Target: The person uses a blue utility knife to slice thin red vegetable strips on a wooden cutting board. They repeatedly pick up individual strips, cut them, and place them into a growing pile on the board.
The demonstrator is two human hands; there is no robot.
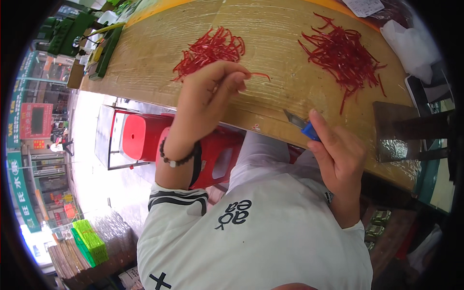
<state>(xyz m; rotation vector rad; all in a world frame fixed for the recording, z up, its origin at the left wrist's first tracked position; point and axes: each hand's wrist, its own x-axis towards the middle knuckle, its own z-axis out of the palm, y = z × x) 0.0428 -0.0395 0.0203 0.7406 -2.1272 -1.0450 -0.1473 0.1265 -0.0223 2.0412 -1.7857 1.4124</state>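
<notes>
protruding from the left hand, a red strip points right.

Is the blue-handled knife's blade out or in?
Out: the metal blade projects bare from the blue handle held in the right hand.

A head-worn fisheye camera looks down from close above the left hand, right hand and bench.

- Two hands
- Two piles of red strips
- One held red strip
- One blue knife
- One table
- One beaded bracelet
- At least two red stools
- One white shirt
</notes>
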